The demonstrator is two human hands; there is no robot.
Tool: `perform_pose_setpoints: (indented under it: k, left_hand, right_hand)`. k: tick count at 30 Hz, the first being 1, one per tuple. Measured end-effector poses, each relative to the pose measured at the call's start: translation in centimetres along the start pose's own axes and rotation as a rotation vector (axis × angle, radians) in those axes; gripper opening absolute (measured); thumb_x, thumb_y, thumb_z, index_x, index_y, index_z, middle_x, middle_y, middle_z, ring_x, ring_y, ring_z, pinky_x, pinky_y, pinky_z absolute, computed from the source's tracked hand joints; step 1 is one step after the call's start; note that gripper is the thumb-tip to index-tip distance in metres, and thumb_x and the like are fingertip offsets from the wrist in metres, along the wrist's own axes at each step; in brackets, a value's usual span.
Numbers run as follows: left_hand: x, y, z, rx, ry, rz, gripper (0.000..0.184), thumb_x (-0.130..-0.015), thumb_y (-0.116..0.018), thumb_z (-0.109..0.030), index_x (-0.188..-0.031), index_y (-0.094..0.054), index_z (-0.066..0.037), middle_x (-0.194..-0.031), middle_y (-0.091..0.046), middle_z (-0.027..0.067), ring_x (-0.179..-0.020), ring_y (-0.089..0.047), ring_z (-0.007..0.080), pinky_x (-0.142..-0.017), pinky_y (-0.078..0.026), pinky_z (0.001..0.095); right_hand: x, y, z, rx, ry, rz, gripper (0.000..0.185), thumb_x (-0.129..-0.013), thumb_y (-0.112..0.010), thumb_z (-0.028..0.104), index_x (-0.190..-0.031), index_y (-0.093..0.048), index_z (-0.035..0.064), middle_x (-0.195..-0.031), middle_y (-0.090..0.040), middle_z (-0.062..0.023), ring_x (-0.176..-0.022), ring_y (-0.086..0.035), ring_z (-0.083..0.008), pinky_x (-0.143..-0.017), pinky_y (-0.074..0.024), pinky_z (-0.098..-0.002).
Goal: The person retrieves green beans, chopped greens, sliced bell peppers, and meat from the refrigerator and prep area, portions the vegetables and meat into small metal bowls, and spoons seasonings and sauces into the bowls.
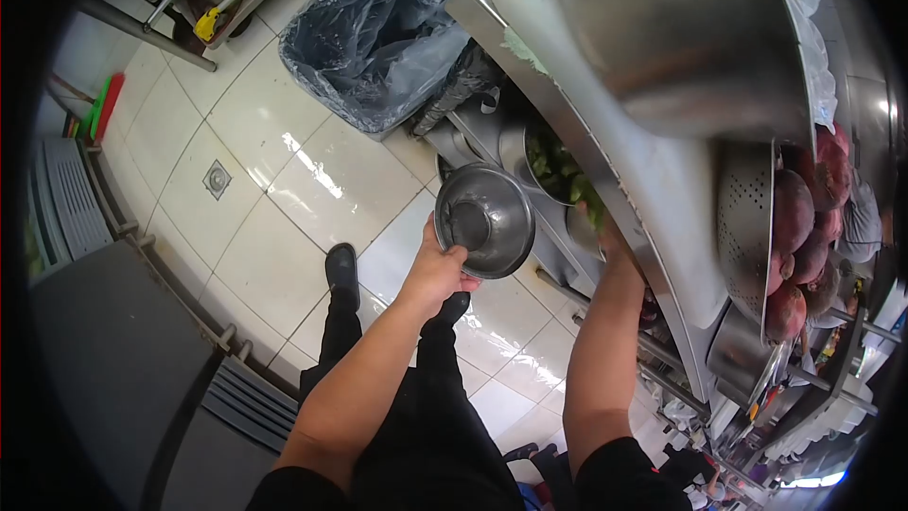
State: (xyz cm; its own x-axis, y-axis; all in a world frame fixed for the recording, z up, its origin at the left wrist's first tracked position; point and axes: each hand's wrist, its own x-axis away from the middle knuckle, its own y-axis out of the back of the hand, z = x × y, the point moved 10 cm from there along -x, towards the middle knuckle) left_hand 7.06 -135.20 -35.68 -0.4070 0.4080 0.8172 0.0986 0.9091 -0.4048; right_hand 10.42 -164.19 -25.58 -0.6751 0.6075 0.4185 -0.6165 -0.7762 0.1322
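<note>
My left hand [441, 270] grips the rim of a round metal bowl [506, 244], tilted toward me over the floor; its inside looks bare and shiny. My right hand [613, 235] reaches in below the edge of the steel table [629, 203], its fingers partly hidden. Green vegetable pieces [595, 215] show at its fingers. Just beyond, a metal pot [514, 156] on the lower shelf holds more of the green vegetables [551, 163].
A bin lined with a clear plastic bag [331, 66] stands beyond the table's end. On the tabletop are a large steel vessel [686, 38] and a perforated metal colander [744, 218] with red onions [791, 213]. Grey equipment [104, 350] stands at the left, and the tiled floor [312, 199] has a drain [217, 180].
</note>
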Motion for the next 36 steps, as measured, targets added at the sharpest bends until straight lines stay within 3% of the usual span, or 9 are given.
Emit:
perform_pose_setpoints:
  k: [4, 8, 9, 13, 15, 18, 22, 29, 36]
  left_hand:
    - [1.1, -0.6, -0.3, -0.052, -0.064, 0.002, 0.082, -0.090, -0.046, 0.001, -0.154, 0.002, -0.015, -0.135, -0.046, 0.0214, -0.083, -0.068, 0.0244, -0.063, -0.060, 0.0329]
    - [3.1, -0.2, -1.4, -0.107, -0.149, 0.042, 0.080, -0.090, -0.044, 0.003, -0.154, 0.002, -0.014, -0.137, -0.044, 0.0205, -0.095, -0.067, 0.0266, -0.065, -0.061, 0.0340]
    - [3.3, 0.4, -1.5, -0.118, -0.137, 0.035, 0.080, -0.090, -0.044, 0.003, -0.154, 0.001, -0.014, -0.137, -0.044, 0.0202, -0.098, -0.066, 0.0270, -0.066, -0.062, 0.0341]
    - [2.2, 1.3, -1.0, -0.052, -0.056, 0.053, 0.075, -0.090, -0.043, 0.003, -0.152, -0.005, -0.012, -0.135, -0.046, 0.0194, -0.101, -0.065, 0.0290, -0.065, -0.062, 0.0339]
    - [1.0, 0.9, -0.8, -0.012, -0.072, 0.006, 0.057, -0.094, -0.044, -0.001, -0.145, -0.019, -0.012, -0.120, -0.057, 0.0179, -0.080, -0.070, 0.0260, -0.061, -0.061, 0.0326]
    - [0.4, 0.1, -0.9, 0.004, -0.008, -0.003, 0.056, -0.095, -0.044, -0.002, -0.143, -0.019, -0.011, -0.118, -0.057, 0.0182, -0.079, -0.070, 0.0255, -0.061, -0.060, 0.0323]
    - [0.5, 0.6, -0.9, 0.026, 0.030, -0.001, 0.068, -0.092, -0.047, -0.001, -0.149, -0.012, -0.013, -0.123, -0.053, 0.0187, -0.076, -0.069, 0.0247, -0.057, -0.060, 0.0310]
    - [0.4, 2.4, -1.1, -0.037, 0.010, -0.052, 0.053, -0.095, -0.043, -0.002, -0.144, -0.027, -0.012, -0.119, -0.058, 0.0170, -0.081, -0.068, 0.0236, -0.062, -0.061, 0.0339]
    - [1.0, 3.3, -0.7, -0.032, 0.047, -0.070, 0.049, -0.094, -0.043, -0.004, -0.141, -0.034, -0.011, -0.117, -0.059, 0.0167, -0.082, -0.068, 0.0250, -0.061, -0.061, 0.0358]
  right_hand:
    - [6.7, -6.3, -2.8, 0.152, -0.105, 0.228, 0.053, -0.084, -0.074, 0.022, -0.130, -0.052, 0.0052, -0.116, -0.059, -0.0091, -0.106, -0.060, -0.0188, -0.084, -0.0530, -0.0295]
    - [11.8, -12.9, -2.9, 0.746, 0.246, 0.660, 0.064, -0.087, -0.070, 0.029, -0.142, -0.044, 0.0093, -0.148, -0.039, -0.0177, -0.131, -0.043, -0.0303, -0.107, -0.0369, -0.0375]
    - [11.5, -12.7, -3.6, 0.728, 0.095, 0.765, 0.072, -0.086, -0.070, 0.028, -0.148, -0.036, 0.0128, -0.154, -0.030, -0.0207, -0.139, -0.035, -0.0322, -0.111, -0.0322, -0.0398]
    - [-0.4, -8.2, -2.1, 0.890, -0.127, 0.100, 0.057, -0.093, -0.059, 0.037, -0.140, -0.047, 0.0081, -0.143, -0.045, -0.0221, -0.138, -0.037, -0.0337, -0.109, -0.0349, -0.0400]
    - [-6.2, -11.5, -3.5, 1.352, 0.498, 0.278, 0.059, -0.097, -0.048, 0.042, -0.142, -0.043, 0.0044, -0.145, -0.042, -0.0224, -0.136, -0.037, -0.0391, -0.112, -0.0303, -0.0413]
    - [-10.4, -10.1, -6.3, 1.106, 0.483, 0.011, 0.060, -0.095, -0.051, 0.039, -0.143, -0.041, 0.0045, -0.146, -0.040, -0.0235, -0.135, -0.038, -0.0395, -0.113, -0.0297, -0.0416]
    - [-8.7, -11.1, -3.7, 1.427, 0.474, 0.135, 0.064, -0.092, -0.057, 0.039, -0.143, -0.039, 0.0056, -0.145, -0.040, -0.0241, -0.137, -0.036, -0.0381, -0.114, -0.0291, -0.0429]
    - [-5.8, -3.3, 2.1, 0.851, 0.498, -0.135, 0.059, -0.088, -0.064, 0.031, -0.138, -0.045, 0.0073, -0.140, -0.046, -0.0193, -0.131, -0.043, -0.0344, -0.109, -0.0345, -0.0418]
    - [1.0, -3.0, 2.0, 0.352, 0.137, -0.092, 0.055, -0.084, -0.070, 0.023, -0.134, -0.052, 0.0091, -0.134, -0.053, -0.0144, -0.125, -0.049, -0.0308, -0.104, -0.0400, -0.0406]
